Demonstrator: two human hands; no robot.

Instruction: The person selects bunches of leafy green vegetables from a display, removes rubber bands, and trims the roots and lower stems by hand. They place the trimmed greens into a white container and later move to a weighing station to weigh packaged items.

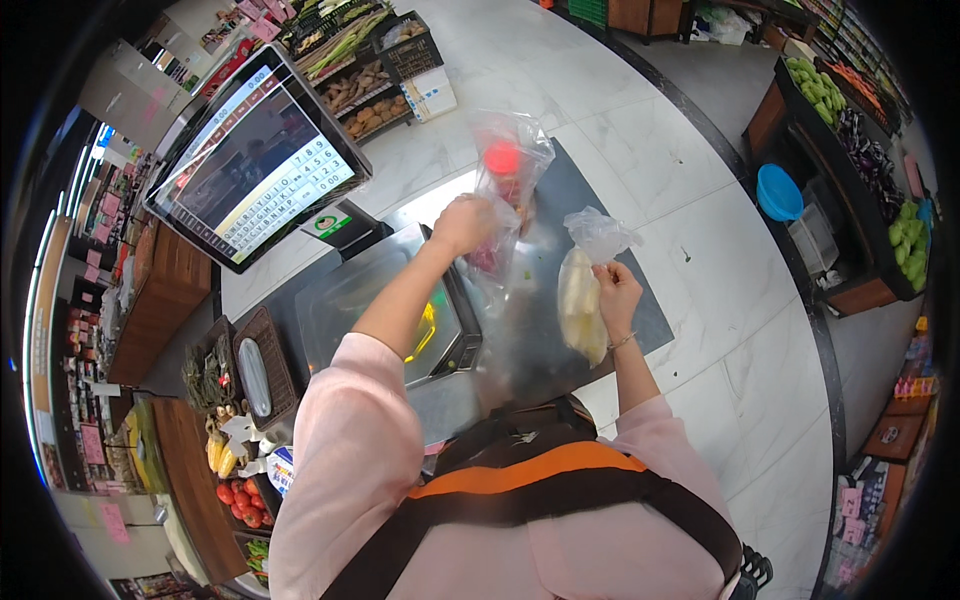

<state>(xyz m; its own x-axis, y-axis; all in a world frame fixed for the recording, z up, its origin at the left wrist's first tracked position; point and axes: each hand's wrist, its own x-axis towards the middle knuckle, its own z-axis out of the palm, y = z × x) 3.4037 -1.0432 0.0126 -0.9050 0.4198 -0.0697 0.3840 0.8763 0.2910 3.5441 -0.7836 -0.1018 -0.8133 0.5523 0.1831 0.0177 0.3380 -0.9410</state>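
Observation:
My left hand [466, 223] reaches over the metal counter [517, 360], its fingers closed on a clear plastic bag [525, 135]. A jar with a red lid [502, 158] shows through that plastic. Something purplish red [489, 256] lies below the hand, also behind clear plastic; its kind cannot be told. On the right, my right hand [619, 291] grips a knotted clear bag of pale yellow produce [579, 304] by its upper side. The weighing plate of a scale [382, 300] sits under my left forearm, with a yellow reflection on it.
A touchscreen terminal [259, 161] with an on-screen keyboard rises at the counter's far left. Nearer stand a wicker basket [277, 367] and tomatoes [244, 501]. Across the tiled floor [735, 262] are a blue basin [779, 192] and vegetable stands. Black crates [405, 49] stand beyond the counter.

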